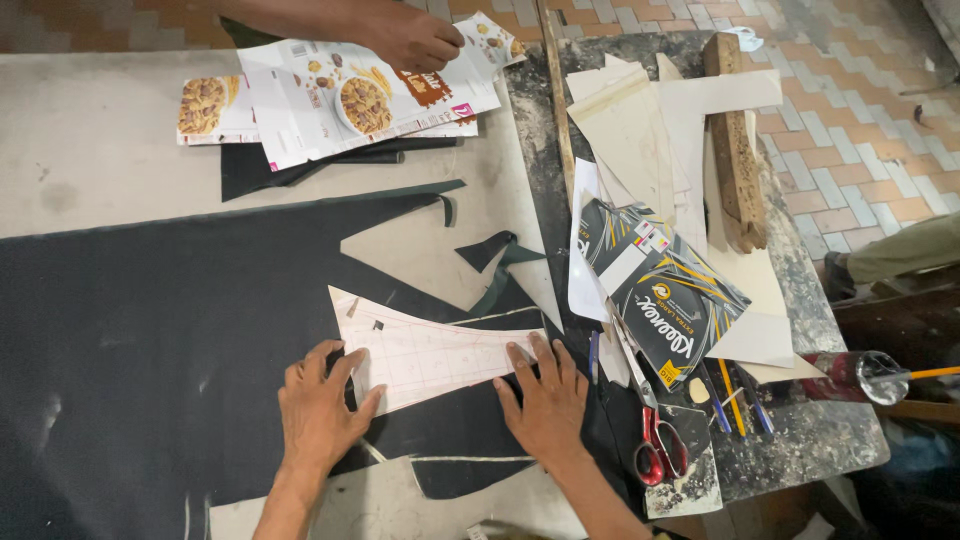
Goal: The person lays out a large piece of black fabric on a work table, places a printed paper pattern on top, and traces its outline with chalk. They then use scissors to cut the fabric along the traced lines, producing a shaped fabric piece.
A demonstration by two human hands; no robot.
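While I am pressing the thin, floppy paper pattern (430, 350) onto the black sheet (150, 330) on the counter (90, 150), both hands, left (318, 410) and right (547, 398), are lying flat and spread (it looks light, likely to slide, best pinned at its edges).

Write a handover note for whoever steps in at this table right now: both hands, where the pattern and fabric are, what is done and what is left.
Left hand: open, flat, pressing the lower left corner of the paper pattern; no grip on anything.
Right hand: open, flat on the pattern's right end.
The pattern lies on the black fabric, close to its cut edge.
Red-handled scissors lie untouched to the right, with pens beside them.
A co-worker's hand holds flattened cartons at the far edge.
Done: the fabric already has pieces cut out; the pattern is placed.
Left: no traced line or cut shows around this pattern yet.
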